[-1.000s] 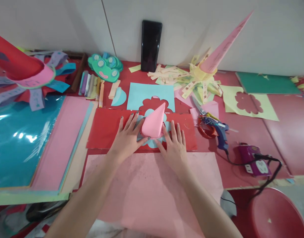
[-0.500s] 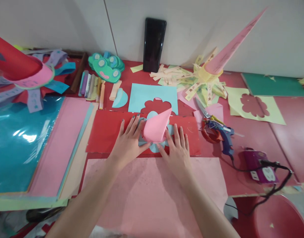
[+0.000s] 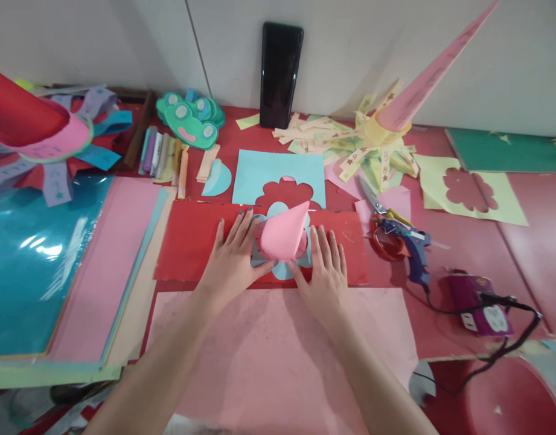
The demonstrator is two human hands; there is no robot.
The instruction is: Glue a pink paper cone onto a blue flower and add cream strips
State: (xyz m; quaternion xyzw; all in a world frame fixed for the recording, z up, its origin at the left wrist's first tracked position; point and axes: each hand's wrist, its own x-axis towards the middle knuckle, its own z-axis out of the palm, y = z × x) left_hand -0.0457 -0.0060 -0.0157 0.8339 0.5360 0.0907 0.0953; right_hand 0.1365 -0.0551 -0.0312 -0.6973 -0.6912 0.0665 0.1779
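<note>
A pink paper cone (image 3: 283, 234) stands on a light blue paper flower (image 3: 283, 270), its tip leaning up and to the right. Both lie over a red sheet (image 3: 194, 241). My left hand (image 3: 232, 251) rests flat at the cone's left side, fingers spread, its thumb by the cone's lower edge. On the other side my right hand (image 3: 323, 266) lies with fingers stretched out, thumb and index near the cone's base tabs. Part of the flower is hidden under the cone and my fingers.
A blue glue gun (image 3: 409, 241) and scissors (image 3: 372, 196) lie to the right, with a cord running to a purple power box (image 3: 481, 308). A phone (image 3: 281, 75) leans against the wall. Finished cone crafts stand left and right; a blue sheet with a flower cutout (image 3: 278, 166) lies behind.
The right hand has shifted slightly away from the cone, exposing more of the base tabs on that side. My left hand stays beside the cone. The view has shifted a little.
</note>
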